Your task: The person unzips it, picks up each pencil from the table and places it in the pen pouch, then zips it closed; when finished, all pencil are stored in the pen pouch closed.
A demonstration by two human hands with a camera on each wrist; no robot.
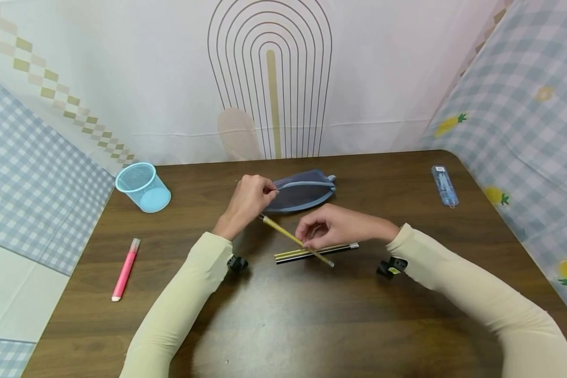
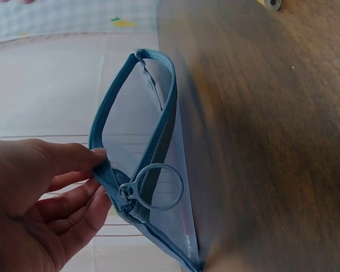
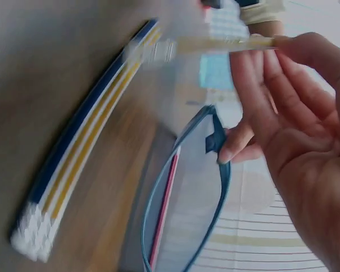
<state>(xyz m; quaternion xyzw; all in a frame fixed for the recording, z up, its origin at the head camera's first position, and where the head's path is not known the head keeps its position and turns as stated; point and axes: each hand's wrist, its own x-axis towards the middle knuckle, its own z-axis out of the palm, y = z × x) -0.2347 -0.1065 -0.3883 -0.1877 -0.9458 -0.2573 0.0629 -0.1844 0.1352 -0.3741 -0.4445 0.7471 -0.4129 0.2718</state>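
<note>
Thumb and fingers of the right hand (image 1: 333, 227) are together, pinching a slim yellow pencil (image 1: 283, 230) that slants in the air over the tabletop. Marks along its barrel are too blurred to read in the right wrist view. The left hand (image 1: 251, 199) is likewise clamped, thumb against fingers, on the rim of a blue-edged, see-through zip pouch (image 1: 307, 195), whose mouth gapes. A ring-shaped zipper pull (image 2: 160, 187) hangs beside the left fingertips, and in the right wrist view a slim red length (image 3: 163, 215) shows within the pouch's outline.

Below the right hand, a row of pencils (image 1: 289, 256), dark and yellow, lies side by side on the brown wooden table (image 1: 264, 325); in the head view the pinched pencil crosses over them. Farther out, toward the person's left, stand a light-blue mesh cup (image 1: 144, 187) and, nearer the person, a pink marker (image 1: 126, 270) lying flat. At the far right lies a blue packet (image 1: 445, 186) with a white label at its upper end, its print too small to read. Behind the table hangs a pale cloth (image 1: 382, 68) printed with nested arches.
</note>
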